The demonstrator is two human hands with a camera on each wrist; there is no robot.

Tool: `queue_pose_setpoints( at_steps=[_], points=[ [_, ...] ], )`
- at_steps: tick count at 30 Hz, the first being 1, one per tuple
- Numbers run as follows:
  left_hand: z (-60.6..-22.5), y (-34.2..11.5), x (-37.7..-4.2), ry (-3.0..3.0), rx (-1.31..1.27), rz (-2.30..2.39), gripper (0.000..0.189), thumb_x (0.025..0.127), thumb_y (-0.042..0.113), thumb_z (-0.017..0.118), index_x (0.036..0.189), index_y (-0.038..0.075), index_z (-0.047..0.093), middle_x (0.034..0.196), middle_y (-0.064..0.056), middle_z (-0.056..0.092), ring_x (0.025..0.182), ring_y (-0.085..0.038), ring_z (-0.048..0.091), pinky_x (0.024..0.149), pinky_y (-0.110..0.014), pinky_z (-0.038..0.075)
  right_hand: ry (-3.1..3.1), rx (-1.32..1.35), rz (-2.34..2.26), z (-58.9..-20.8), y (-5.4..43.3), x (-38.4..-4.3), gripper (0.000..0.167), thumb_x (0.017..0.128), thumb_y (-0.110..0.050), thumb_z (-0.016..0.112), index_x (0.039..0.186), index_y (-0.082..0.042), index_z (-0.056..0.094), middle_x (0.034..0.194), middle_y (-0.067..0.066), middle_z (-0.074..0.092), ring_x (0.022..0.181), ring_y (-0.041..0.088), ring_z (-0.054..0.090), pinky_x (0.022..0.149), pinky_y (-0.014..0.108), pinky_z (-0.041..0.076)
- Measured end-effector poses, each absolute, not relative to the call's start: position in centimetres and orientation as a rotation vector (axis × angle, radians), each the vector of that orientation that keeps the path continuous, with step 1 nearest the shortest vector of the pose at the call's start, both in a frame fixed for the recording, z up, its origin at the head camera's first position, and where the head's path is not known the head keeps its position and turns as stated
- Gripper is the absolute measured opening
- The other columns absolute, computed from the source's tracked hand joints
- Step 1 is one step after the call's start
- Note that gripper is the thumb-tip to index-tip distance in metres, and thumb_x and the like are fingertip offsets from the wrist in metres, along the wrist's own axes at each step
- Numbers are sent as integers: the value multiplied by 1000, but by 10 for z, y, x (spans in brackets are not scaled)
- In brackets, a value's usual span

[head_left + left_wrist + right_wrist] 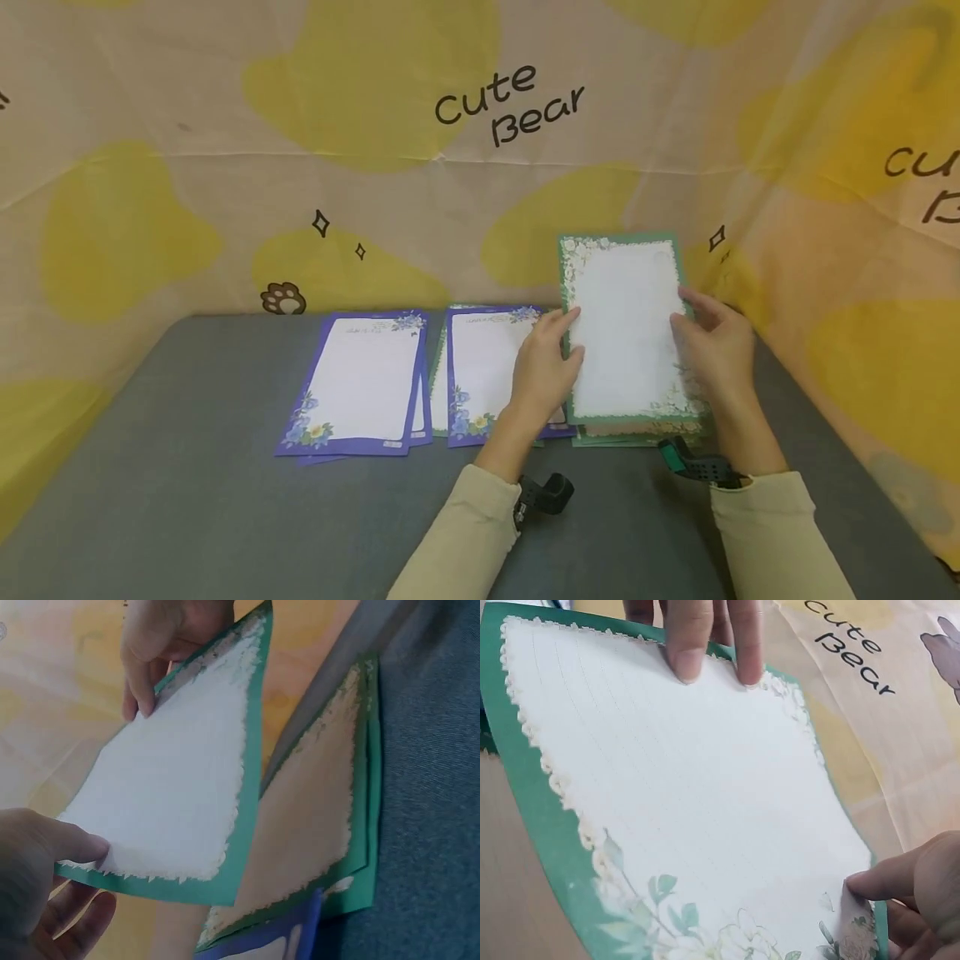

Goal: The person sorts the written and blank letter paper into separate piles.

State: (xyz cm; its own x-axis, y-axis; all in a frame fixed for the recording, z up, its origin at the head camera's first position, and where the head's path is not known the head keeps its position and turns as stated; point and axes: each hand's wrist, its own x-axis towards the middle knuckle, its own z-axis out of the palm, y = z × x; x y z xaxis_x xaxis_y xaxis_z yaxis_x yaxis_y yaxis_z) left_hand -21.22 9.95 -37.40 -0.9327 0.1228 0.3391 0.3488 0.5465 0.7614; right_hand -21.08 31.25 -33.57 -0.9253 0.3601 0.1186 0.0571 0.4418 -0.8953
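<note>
Both hands hold up a green-bordered sheet of stationery paper point(622, 333), white in the middle with pale flowers at its corners. The left hand point(546, 362) pinches its left edge, thumb on the near face and fingers behind, as the left wrist view shows. At the opposite edge the right hand point(716, 350) pinches the sheet the same way. Beneath the raised sheet lies a stack of similar green-bordered sheets point(307, 795), apart from it. A purple-bordered sheet point(487, 358) with blue flowers lies partly behind the left hand, on top of a green-bordered one.
Further left, several purple-bordered sheets point(367, 383) overlap in a slightly fanned pile on the dark grey table point(202, 500). A patterned cloth point(360, 100) with yellow patches hangs behind and along the right side. Dark straps with devices point(547, 494) sit on both wrists.
</note>
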Motion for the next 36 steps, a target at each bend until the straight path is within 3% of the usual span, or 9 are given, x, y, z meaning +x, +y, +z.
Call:
queue_pose_setpoints(
  at_steps=[3,7,10,12,14,16,21,29,36],
  points=[
    [-378,104,-212,-2601,-391,-1293,55,92,10,70,145,15,56,144,-9,59,81,-14,61,82,-27,57,-2479,-361,1405,-337,317,-210,47,100,-26,58,146,-16,56,156,4,50,148,23,43,111,41,48],
    [-384,110,-213,-2656,-387,-1244,56,91,9,72,145,14,57,146,-10,57,118,-25,67,104,-37,55,-2565,-331,1273,-341,322,-210,47,99,-26,57,145,-14,56,152,7,54,140,25,50,94,28,52],
    [-389,112,-214,-2664,-375,-1235,55,91,8,72,143,12,58,150,-11,55,130,-27,61,108,-39,52,-2603,-303,1160,-345,326,-212,46,98,-22,59,143,-13,59,99,12,75,90,23,66,65,23,48],
    [-392,113,-214,-2654,-369,-1243,54,90,7,72,142,11,59,152,-11,52,126,-27,64,106,-38,54,-2631,-263,1087,-348,328,-213,46,96,-19,60,142,-13,60,63,4,59,59,17,50,49,24,37],
    [-396,115,-213,-2650,-366,-1242,53,90,6,72,141,11,60,153,-11,52,115,-25,69,99,-35,57,-2652,-221,1034,-352,330,-214,47,94,-16,60,141,-12,60,49,-6,33,44,13,31,41,27,31],
    [-399,116,-213,-2654,-367,-1237,53,89,6,72,141,11,60,153,-11,51,112,-24,69,98,-34,57,-2668,-180,1014,-355,331,-215,49,93,-14,60,142,-11,60,47,-8,31,41,11,29,39,27,29],
    [-406,118,-213,-2698,-353,-1209,52,89,7,72,140,10,61,152,-12,52,132,-28,60,109,-37,51,-2696,-170,1025,-363,333,-218,51,93,-13,59,144,-11,58,50,-7,32,42,12,29,38,28,29],
    [-415,117,-214,-2740,-358,-1186,51,90,7,71,139,9,61,153,-11,52,137,-30,55,113,-40,48,-2717,-156,1047,-378,336,-219,50,93,-11,58,143,-6,57,50,-7,33,44,11,32,41,28,32],
    [-422,117,-215,-2742,-383,-1032,48,88,10,74,135,12,66,147,-8,58,133,-28,56,111,-40,49,-2730,-156,969,-388,336,-225,48,92,-10,57,140,-1,59,52,-4,37,48,13,31,58,32,34]
  ],
)
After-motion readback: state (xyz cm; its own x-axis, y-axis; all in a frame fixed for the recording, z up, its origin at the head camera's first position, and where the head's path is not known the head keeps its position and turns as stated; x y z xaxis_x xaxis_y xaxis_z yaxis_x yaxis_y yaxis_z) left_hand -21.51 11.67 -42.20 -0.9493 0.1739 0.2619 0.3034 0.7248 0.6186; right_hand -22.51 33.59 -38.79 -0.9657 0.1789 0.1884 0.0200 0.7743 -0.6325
